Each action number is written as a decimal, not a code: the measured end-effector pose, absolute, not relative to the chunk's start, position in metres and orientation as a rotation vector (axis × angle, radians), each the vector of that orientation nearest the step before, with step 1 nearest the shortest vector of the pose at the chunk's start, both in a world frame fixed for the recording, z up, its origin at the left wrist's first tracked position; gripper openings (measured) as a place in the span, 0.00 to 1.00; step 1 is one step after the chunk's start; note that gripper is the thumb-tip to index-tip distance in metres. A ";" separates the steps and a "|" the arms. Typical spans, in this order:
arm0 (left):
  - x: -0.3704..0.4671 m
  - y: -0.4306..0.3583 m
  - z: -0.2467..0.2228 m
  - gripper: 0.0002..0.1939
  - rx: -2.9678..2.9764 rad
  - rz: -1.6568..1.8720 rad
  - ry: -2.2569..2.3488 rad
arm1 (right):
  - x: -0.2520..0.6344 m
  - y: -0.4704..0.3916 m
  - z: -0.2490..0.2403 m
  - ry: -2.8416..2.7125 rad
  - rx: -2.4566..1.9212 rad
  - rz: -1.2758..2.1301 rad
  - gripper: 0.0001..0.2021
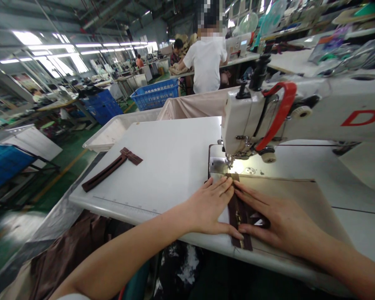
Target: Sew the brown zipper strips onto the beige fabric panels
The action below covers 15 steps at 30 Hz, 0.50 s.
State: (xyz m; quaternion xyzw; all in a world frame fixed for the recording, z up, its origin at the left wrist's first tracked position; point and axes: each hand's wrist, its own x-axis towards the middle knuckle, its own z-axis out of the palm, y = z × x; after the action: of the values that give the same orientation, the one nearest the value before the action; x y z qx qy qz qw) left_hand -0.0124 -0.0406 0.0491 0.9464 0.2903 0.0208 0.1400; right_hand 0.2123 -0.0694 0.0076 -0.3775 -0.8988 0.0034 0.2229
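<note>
A brown zipper strip with gold teeth lies along the left edge of a beige fabric piece, its far end close to the needle of the white sewing machine. My left hand presses flat on the strip from the left, thumb apart from the fingers. From the right, my right hand rests on the strip and fabric with fingers stretched out. Its palm partly covers scissors-like metal handles. Another brown zipper piece lies at the left of the white table.
Behind the table stand a pale bin and a blue crate. A person in a white shirt is beyond them. Brown cloth hangs below the table's left front edge.
</note>
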 end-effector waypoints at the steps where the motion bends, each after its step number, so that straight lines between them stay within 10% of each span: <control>1: -0.013 -0.040 0.048 0.50 2.732 0.064 0.836 | 0.212 -0.070 0.007 -2.480 -1.044 -0.003 0.38; 10: -0.018 -0.046 0.051 0.50 2.741 0.202 0.847 | 0.207 -0.070 0.012 -2.505 -1.026 -0.124 0.37; 15: -0.082 -0.055 0.051 0.34 2.737 0.499 1.135 | 0.210 -0.071 -0.001 -2.405 -0.988 -0.124 0.30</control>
State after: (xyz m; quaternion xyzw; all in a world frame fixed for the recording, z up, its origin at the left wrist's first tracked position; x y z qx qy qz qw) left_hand -0.0820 -0.0549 0.0505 0.9088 0.3768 0.1656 0.0686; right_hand 0.2102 -0.0706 -0.0008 -0.3659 -0.8906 -0.0458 0.2660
